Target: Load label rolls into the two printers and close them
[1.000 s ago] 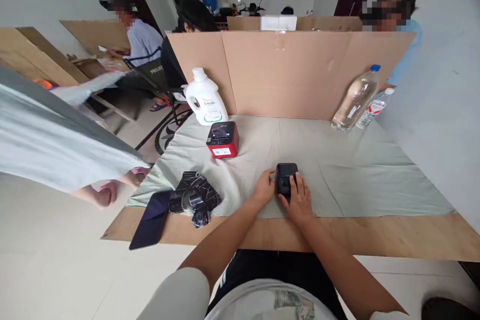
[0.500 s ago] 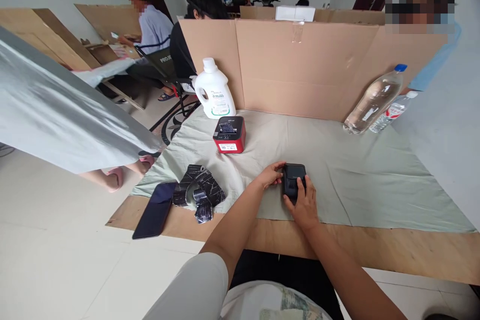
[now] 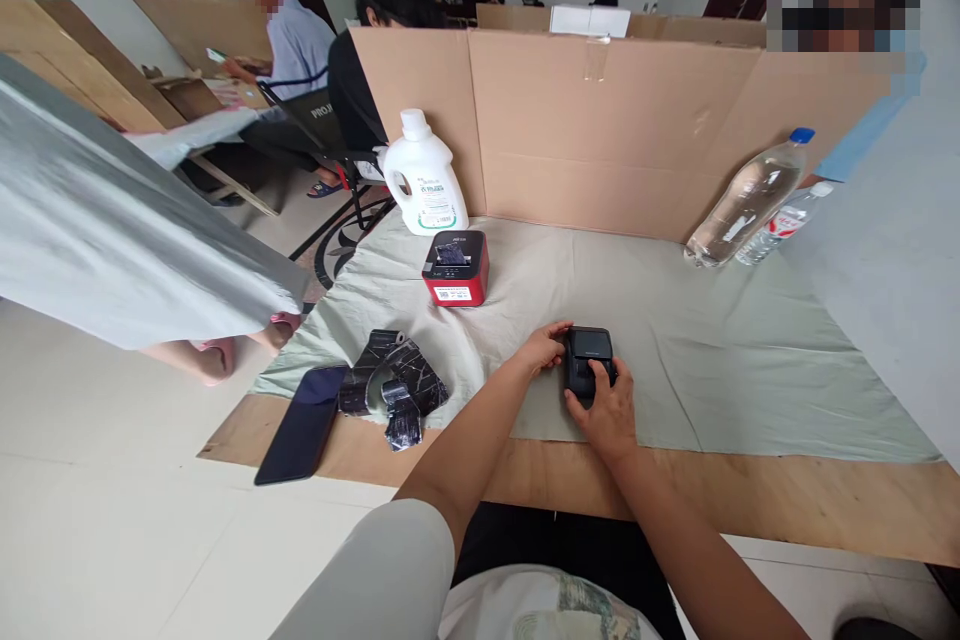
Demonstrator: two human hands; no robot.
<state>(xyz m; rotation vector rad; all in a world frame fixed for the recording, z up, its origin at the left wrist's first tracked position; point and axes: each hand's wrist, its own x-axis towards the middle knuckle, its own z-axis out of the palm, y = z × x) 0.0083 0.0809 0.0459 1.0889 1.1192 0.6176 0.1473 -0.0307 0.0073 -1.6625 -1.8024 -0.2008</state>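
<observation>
A small black boxy device (image 3: 590, 344) with a raised panel on top lies on the cloth in front of me. My left hand (image 3: 545, 349) holds its left side with curled fingers. My right hand (image 3: 609, 410) grips the near end, thumb at the lower left corner and fingers bent over the top and right side. Part of the device is hidden under these fingers. Left of my forearm lie black marble-patterned strips and rolls (image 3: 397, 382), beside a dark phone-like slab (image 3: 300, 428). Farther back stands a red and black box (image 3: 456, 270).
A white jug (image 3: 426, 178) stands at the back left against a cardboard screen (image 3: 615, 130). Two clear bottles, a large one (image 3: 746, 200) and a smaller one (image 3: 784, 225), lean at the back right. Several people are nearby, and a grey cloth (image 3: 135, 220) hangs at left.
The right fingers have bent and drawn back over the device's top, uncovering more of its panel. The left hand stays at its side. The view has shifted slightly.
</observation>
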